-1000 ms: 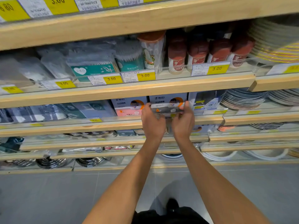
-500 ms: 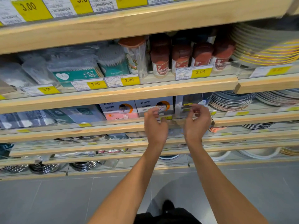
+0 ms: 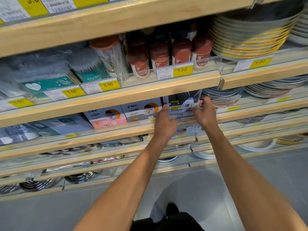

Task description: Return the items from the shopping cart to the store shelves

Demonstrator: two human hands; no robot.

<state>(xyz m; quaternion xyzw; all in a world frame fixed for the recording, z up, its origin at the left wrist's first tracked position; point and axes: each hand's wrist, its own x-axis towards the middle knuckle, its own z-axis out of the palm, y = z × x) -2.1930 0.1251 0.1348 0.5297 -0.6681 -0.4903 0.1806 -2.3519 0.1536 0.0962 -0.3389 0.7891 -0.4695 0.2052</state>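
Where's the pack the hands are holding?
The pack stands mid-frame on the third shelf down, between both hands, right of the orange-circle boxes, left of stacked plates.

The person is showing two bare forearms with no sleeves reaching them, bare hands — left hand (image 3: 164,125), right hand (image 3: 205,114) — and is wearing dark clothing (image 3: 166,221) below.

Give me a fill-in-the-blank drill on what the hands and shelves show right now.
1. The left hand and right hand hold a clear pack from ____ sides.
2. The price tag below the red-capped jars reads ____.
3. Right of the pack lie stacked ____.
4. The gold-rimmed plates sit on the shelf ____ the pack.

Missing: both; 3.00; plates; above
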